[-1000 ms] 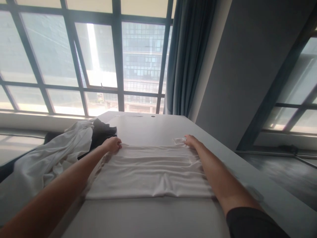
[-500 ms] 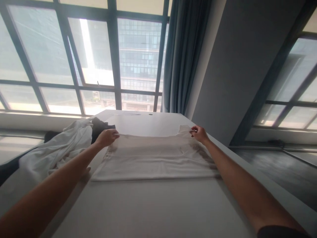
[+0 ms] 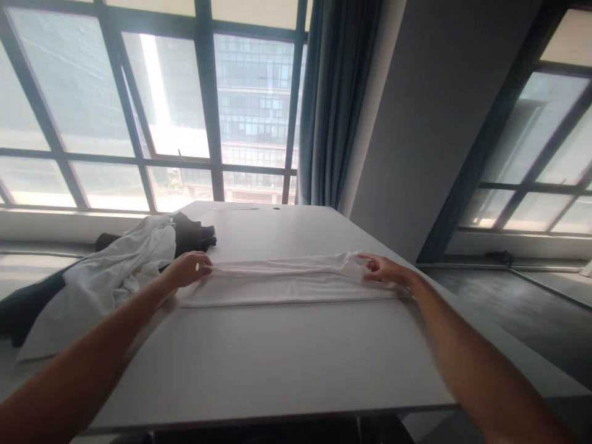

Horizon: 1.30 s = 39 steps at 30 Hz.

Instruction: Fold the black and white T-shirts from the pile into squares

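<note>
A white shirt [image 3: 287,288] lies folded into a long, low strip across the white table [image 3: 277,364]. At its far left corner, my left hand [image 3: 189,270] is closed, thumb and forefinger pinching the cloth, with a small gap showing between them. My right hand [image 3: 386,271] grips the far right end, where the fabric bunches up a little between thumb and fingers. The near fold runs fairly straight from side to side. Some fingertips are hidden by the cloth.
To the left is a heap of loose white cloth [image 3: 124,265] with black cloth [image 3: 194,231] beside it. Behind the table stand tall windows [image 3: 254,98], a blue-grey curtain [image 3: 328,111] and a grey pillar [image 3: 402,135]. The table's near edge shows at the bottom.
The shirt's far part has come down towards me, so the strip is narrower. Both hands have lowered, and the right one has shifted slightly rightwards. The view has tilted a little.
</note>
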### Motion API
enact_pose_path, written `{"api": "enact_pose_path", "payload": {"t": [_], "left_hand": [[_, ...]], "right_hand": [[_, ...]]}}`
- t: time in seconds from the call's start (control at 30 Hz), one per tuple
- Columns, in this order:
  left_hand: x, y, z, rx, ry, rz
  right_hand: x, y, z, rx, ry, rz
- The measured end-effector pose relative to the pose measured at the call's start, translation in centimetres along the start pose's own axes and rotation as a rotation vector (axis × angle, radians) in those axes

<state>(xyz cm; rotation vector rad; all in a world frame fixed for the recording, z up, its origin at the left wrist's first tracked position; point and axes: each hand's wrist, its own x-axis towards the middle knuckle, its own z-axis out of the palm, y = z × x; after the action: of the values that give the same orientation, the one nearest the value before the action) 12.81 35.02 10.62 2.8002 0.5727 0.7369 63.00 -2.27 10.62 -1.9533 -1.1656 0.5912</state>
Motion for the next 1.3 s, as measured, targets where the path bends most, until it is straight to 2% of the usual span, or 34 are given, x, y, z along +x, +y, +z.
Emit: {"api": "enact_pose_path", "payload": {"t": [0.13,0.27,0.47,0.53,0.67,0.7,0.8,0.97,1.13,1.3], "left_hand": [[-0.7,-0.8,0.7,0.008,-0.062,0.008],[-0.7,-1.2,0.4,0.040,-0.068,-0.022],[-0.5,-0.7,-0.5,0.053,0.165,-0.046],[-0.5,-0.8,-0.7,0.050,0.176,-0.052],[-0.8,-1.7,-0.8,0.031,0.027,-0.105],[-0.9,-2.0,-0.8,0.023,-0.018,-0.122],[-1.2,-2.4,-0.6,0.003,-0.108,-0.158],[-1.2,-1.5,0.3,-0.067,-0.148,-0.148],[-1.3,-1.1,0.5,-0.103,-0.142,-0.189],[-1.2,-1.6,-0.2,-0.116,-0.004,-0.228]], "right_hand": [[0.5,0.1,0.5,-0.239,0.040,0.054],[1.1,-0.5,0.8,-0.276,0.076,-0.007],[-0.4,-2.3,-0.1,-0.168,0.213,-0.080],[-1.4,-2.9,-0.5,-0.127,0.156,-0.072],[-2.9,-3.7,-0.8,-0.070,-0.199,0.044],[-3.0,-3.7,-0.8,-0.073,-0.227,0.064],[-2.7,-3.6,-0.5,-0.136,-0.176,0.082],[-1.4,-2.9,0.5,-0.319,-0.273,0.094],[-1.2,-3.6,1.1,-0.385,-0.171,-0.002],[-2.4,-4.6,0.2,-0.142,-0.039,-0.073]]}}
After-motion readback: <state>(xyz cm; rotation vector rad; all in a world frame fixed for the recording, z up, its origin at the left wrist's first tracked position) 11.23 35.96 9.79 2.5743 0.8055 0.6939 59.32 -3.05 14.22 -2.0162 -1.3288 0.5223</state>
